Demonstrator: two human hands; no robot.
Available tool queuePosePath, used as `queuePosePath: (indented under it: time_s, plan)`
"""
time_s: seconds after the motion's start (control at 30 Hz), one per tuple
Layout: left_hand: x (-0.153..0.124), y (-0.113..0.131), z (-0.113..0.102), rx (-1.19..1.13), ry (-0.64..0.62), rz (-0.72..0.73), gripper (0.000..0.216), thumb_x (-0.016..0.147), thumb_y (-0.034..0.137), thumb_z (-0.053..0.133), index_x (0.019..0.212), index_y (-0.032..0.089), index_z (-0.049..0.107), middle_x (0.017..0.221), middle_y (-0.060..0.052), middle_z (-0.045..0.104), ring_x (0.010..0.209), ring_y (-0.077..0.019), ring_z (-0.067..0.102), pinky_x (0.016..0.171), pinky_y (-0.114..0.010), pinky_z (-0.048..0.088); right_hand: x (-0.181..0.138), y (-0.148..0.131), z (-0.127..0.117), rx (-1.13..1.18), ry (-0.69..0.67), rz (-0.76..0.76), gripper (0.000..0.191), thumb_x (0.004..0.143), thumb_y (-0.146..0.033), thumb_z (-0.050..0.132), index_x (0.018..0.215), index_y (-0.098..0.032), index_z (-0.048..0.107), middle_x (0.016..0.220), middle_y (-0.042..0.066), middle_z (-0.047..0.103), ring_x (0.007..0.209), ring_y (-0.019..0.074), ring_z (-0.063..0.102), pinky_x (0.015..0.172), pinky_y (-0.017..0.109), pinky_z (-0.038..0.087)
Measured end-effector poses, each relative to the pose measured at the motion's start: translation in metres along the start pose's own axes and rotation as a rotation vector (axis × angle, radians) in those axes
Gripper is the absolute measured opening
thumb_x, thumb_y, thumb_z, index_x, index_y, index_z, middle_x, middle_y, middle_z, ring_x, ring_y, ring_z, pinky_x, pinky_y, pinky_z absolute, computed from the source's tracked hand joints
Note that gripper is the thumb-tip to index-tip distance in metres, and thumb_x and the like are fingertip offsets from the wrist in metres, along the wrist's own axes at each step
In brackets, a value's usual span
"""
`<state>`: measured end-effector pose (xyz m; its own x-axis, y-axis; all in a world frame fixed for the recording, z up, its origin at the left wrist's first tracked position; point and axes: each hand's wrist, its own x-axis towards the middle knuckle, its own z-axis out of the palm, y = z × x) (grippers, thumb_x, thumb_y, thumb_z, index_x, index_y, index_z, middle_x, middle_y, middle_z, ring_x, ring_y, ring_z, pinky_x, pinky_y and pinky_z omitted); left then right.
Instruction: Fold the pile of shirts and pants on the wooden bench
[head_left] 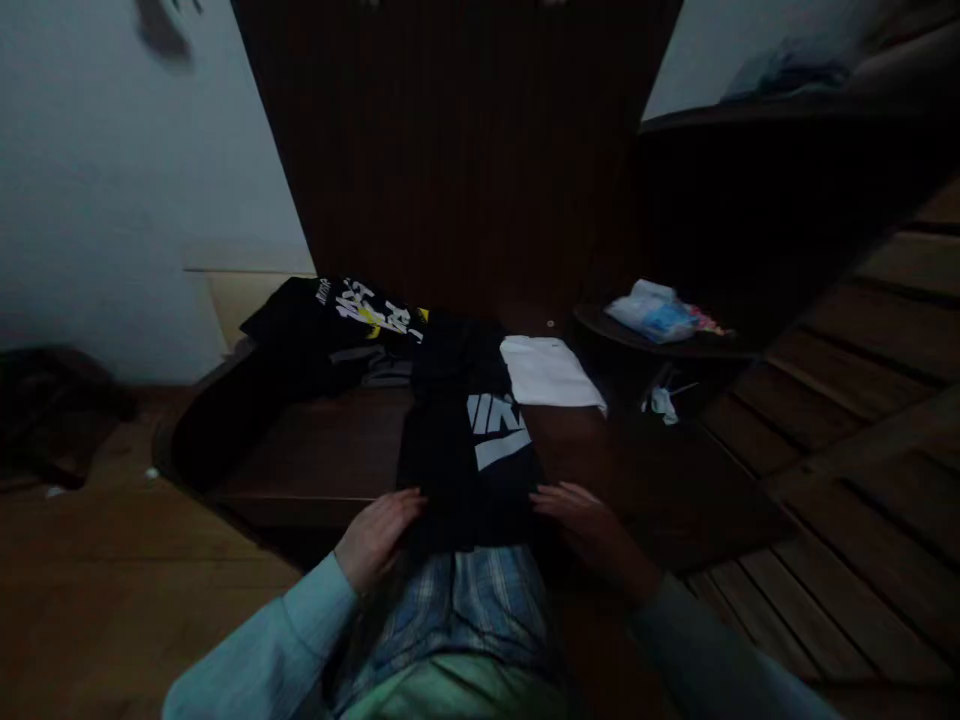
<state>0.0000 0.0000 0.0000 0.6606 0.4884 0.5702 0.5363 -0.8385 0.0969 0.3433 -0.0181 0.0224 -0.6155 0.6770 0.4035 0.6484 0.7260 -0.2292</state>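
A folded black garment (442, 480) with a large white print lies before me, its near end reaching the front edge of the dark wooden surface. At its near left side, my left hand (381, 535) has its fingers closed on the cloth edge. My right hand (581, 518) likewise grips the near right side, thumb hidden. Just beyond lies a folded white garment (551, 372), to the right of another dark folded cloth (457, 355). Farther left, a black garment with white and yellow print (367, 310) rests over grey cloth (386, 370). The light is dim.
A tall dark panel (465, 150) rises behind the wooden surface (322, 440). On the right, a small shelf (600, 322) bears a plastic packet (652, 310). Wooden slats (862, 450) stand at far right. A dark bag-like object (60, 415) is on the floor at left.
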Motion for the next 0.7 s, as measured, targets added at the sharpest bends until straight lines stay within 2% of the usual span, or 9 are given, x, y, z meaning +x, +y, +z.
queuePosePath:
  time_s: [0.13,0.3,0.37,0.43,0.5,0.53,0.67,0.7]
  plan:
    - [-0.003,0.018,-0.018,-0.117,-0.091,-0.06,0.029,0.08,0.022,0.036,0.105,0.018,0.051,0.091,-0.009,0.064,0.088,-0.0196,0.059,0.081,-0.032,0.046,-0.003,-0.018,-0.021,0.122,-0.105,0.021,0.034,0.078,-0.008,0.041,0.108,-0.019,0.053,0.106,0.009,0.063,0.102,0.0186,0.056,0.091,0.04,0.042]
    - [0.034,0.046,-0.067,-0.453,-0.256,-0.291,0.029,0.07,0.017,0.044,0.097,0.019,0.053,0.089,-0.006,0.063,0.085,-0.0183,0.058,0.075,-0.028,0.046,0.013,-0.042,-0.068,0.338,-0.237,0.12,0.025,0.08,-0.016,0.043,0.099,-0.02,0.058,0.095,0.007,0.064,0.09,0.0161,0.058,0.081,0.029,0.045]
    - [0.054,0.043,-0.083,-0.575,-0.258,-0.391,0.028,0.069,0.016,0.045,0.096,0.018,0.054,0.09,-0.005,0.063,0.085,-0.0175,0.058,0.076,-0.028,0.045,0.028,-0.039,-0.083,0.398,-0.225,0.139,0.021,0.082,-0.022,0.043,0.096,-0.019,0.059,0.09,0.006,0.065,0.084,0.0154,0.059,0.077,0.026,0.045]
    - [0.073,0.027,-0.089,-0.735,-0.238,-0.488,0.026,0.068,0.019,0.047,0.093,0.017,0.055,0.087,-0.003,0.062,0.082,-0.0168,0.058,0.074,-0.027,0.045,0.048,-0.026,-0.089,0.439,-0.174,0.194,0.02,0.082,-0.027,0.045,0.092,-0.018,0.06,0.085,0.004,0.065,0.078,0.0151,0.059,0.073,0.026,0.045]
    - [0.09,0.0,-0.082,-0.905,-0.198,-0.637,0.026,0.069,0.027,0.051,0.092,0.017,0.055,0.086,-0.002,0.061,0.08,-0.0167,0.058,0.07,-0.027,0.046,0.071,-0.003,-0.085,0.479,-0.085,0.278,0.021,0.08,-0.032,0.048,0.089,-0.017,0.06,0.083,0.004,0.065,0.077,0.0159,0.059,0.072,0.026,0.045]
    - [0.097,-0.015,-0.074,-0.969,-0.12,-0.734,0.028,0.067,0.03,0.054,0.092,0.017,0.055,0.084,-0.002,0.061,0.078,-0.0165,0.058,0.068,-0.027,0.046,0.083,0.01,-0.079,0.518,-0.039,0.314,0.022,0.079,-0.034,0.049,0.088,-0.017,0.06,0.084,0.004,0.065,0.078,0.0166,0.058,0.072,0.027,0.044]
    - [0.118,-0.069,-0.033,-1.046,0.098,-1.109,0.039,0.058,0.042,0.064,0.087,0.017,0.056,0.08,-0.002,0.063,0.079,-0.0193,0.06,0.069,-0.029,0.047,0.118,0.059,-0.034,0.653,0.088,0.497,0.022,0.069,-0.035,0.056,0.083,-0.018,0.057,0.078,0.001,0.062,0.074,0.0161,0.057,0.07,0.029,0.044]
    - [0.12,-0.078,-0.023,-1.064,0.12,-1.155,0.042,0.058,0.044,0.065,0.089,0.016,0.056,0.082,-0.004,0.063,0.082,-0.02,0.06,0.072,-0.03,0.047,0.122,0.068,-0.022,0.685,0.111,0.564,0.024,0.067,-0.034,0.057,0.085,-0.018,0.056,0.074,0.0,0.061,0.071,0.0154,0.057,0.068,0.029,0.044]
